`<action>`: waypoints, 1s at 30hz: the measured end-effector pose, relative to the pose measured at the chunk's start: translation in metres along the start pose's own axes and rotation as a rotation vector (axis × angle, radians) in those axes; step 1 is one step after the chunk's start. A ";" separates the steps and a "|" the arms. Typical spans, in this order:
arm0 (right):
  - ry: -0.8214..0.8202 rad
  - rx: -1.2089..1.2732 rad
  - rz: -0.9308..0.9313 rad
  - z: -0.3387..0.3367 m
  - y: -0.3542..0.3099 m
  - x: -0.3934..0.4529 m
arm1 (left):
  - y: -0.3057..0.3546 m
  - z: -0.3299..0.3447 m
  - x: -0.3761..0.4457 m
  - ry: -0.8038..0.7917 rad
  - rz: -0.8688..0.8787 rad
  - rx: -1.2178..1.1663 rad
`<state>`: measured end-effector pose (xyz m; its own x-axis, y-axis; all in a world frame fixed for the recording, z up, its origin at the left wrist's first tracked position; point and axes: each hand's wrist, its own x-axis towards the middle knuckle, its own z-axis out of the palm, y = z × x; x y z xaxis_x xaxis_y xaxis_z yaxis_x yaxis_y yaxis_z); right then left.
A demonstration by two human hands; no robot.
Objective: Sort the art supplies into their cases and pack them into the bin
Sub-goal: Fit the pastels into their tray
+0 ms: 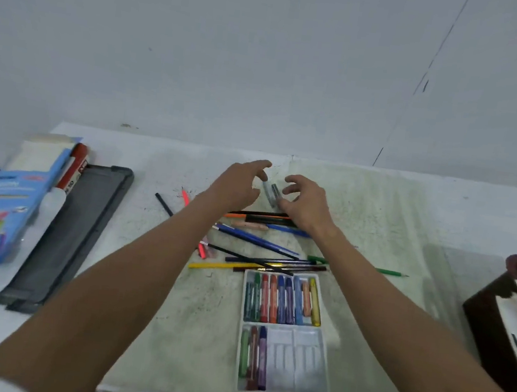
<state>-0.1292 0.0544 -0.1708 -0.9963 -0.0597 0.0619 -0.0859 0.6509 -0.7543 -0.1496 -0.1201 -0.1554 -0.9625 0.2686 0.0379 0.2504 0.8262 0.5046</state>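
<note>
Both my hands reach to the far middle of the table. My left hand (239,182) and my right hand (306,203) hover with spread, loosely curved fingers on either side of two grey crayons (271,192) lying on the table. Neither hand holds anything. Closer to me lies a pile of loose coloured pencils and pens (257,250). A white crayon tray (310,367) sits in front; its upper half is full of crayons, its lower half holds three at the left.
A dark grey flat case (79,227) lies at the left, with a blue cardboard box (0,214) and a red-capped marker (75,168) beside it. A dark brown bin (507,317) stands at the right edge. A green pencil (384,270) lies to the right of the pile.
</note>
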 end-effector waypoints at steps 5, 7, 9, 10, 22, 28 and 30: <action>-0.027 -0.050 0.052 0.013 0.009 0.008 | -0.005 0.018 0.020 -0.169 0.037 0.072; -0.006 0.010 0.065 0.013 0.010 0.009 | -0.008 0.018 0.021 -0.126 0.020 0.051; 0.000 0.041 0.079 0.011 0.012 0.009 | -0.009 0.016 0.020 -0.089 0.014 0.045; -0.001 0.043 0.079 0.010 0.013 0.008 | -0.010 0.015 0.018 -0.082 0.013 0.049; 0.162 0.451 0.034 -0.041 -0.008 -0.064 | 0.028 -0.005 -0.073 0.185 -0.088 -0.226; -0.051 0.732 0.121 -0.068 -0.017 -0.156 | 0.063 0.016 -0.175 0.087 -0.206 -0.461; -0.163 0.698 0.166 -0.066 -0.012 -0.179 | 0.071 0.028 -0.201 0.031 -0.254 -0.472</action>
<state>0.0495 0.1072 -0.1298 -0.9778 -0.1495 -0.1466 0.1436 0.0307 -0.9892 0.0647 -0.1019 -0.1514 -0.9911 0.0684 -0.1139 -0.0580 0.5488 0.8339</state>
